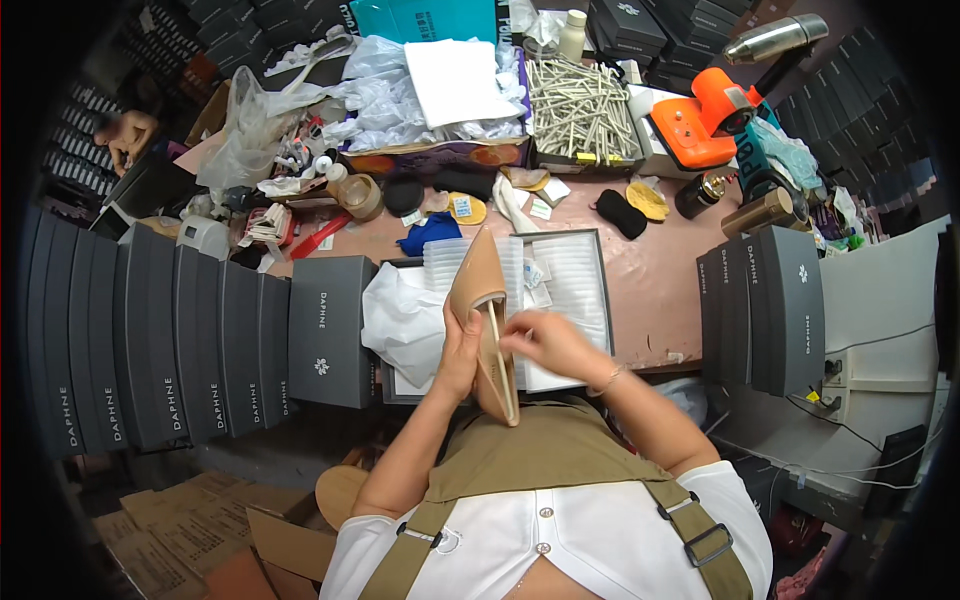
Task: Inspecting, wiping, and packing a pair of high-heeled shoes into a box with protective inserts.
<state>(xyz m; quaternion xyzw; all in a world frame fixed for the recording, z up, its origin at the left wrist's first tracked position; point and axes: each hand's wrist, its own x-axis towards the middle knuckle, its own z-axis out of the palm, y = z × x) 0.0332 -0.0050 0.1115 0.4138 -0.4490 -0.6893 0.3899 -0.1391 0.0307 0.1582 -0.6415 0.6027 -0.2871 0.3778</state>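
A tan pointed-toe shoe (pixel 478 272) is held upright over an open shoebox, toe pointing away from me. My left hand (pixel 460 350) wraps round its left side. A thin pale stick (pixel 494 330) runs lengthwise inside the shoe opening. Curled fingers of my right hand (pixel 545 342) meet at the shoe's right edge, beside the stick; whatever they pinch is hidden. Beneath lies the open grey shoebox (pixel 606 290), with white tissue paper (pixel 400 315) at its left and translucent ribbed packing sheet (pixel 572 275) in it. Small white packets (pixel 537 285) rest there too.
Closed grey shoeboxes stand in a row at left (pixel 150 340) and a stack at right (pixel 785 310). Behind are a box of pale sticks (pixel 582 110), a box of crumpled plastic (pixel 385 100), and an orange device (pixel 700 120). Dark and yellow pads (pixel 647 200) lie on the pink table (pixel 655 310).
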